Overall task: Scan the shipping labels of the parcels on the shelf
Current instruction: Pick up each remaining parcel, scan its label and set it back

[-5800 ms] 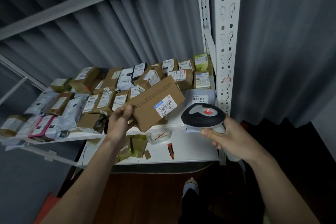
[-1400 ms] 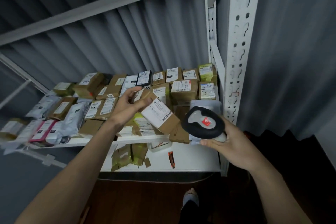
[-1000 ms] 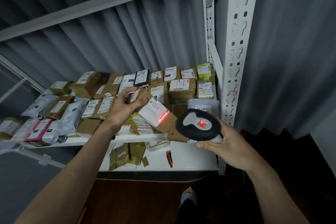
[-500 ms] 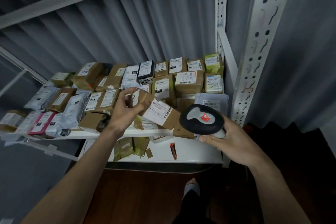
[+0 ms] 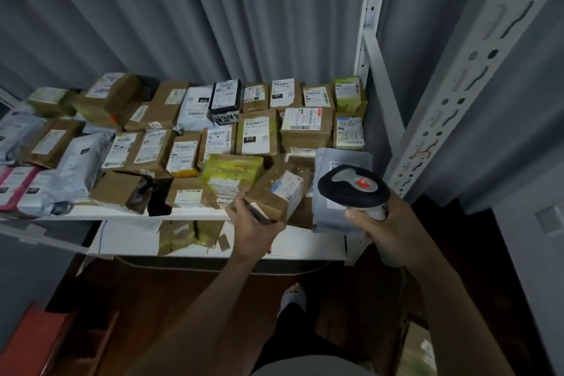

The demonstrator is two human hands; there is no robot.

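Nearest us, our left hand grips a small cardboard box by its near bottom corner, fingers curled under, thumb on the side. The box is tilted, with its white label facing up and right toward the scanner. Our right hand is wrapped round the scanner's pale handle, w/ the black rubbery head just right of the box.

We'd judge the box light and stiff: one hand lifts it by a corner w/o sagging. Matte kraft board, so good friction, and the edges and corners are the place to hold, keeping fingers off the label. Its contents we can't tell.

Just past the hands, a grey poly mailer lies under the scanner; it looks soft, slick and floppy, prob. better pinched at an edge or slid flat. Left of the left hand sits a yellow-green taped parcel, glossy and crinkled.

Further back, the white shelf carries rows of brown boxes and grey bags, labels mostly up. Behind hangs a pleated grey curtain; far right of the right hand stands a perforated white metal upright.
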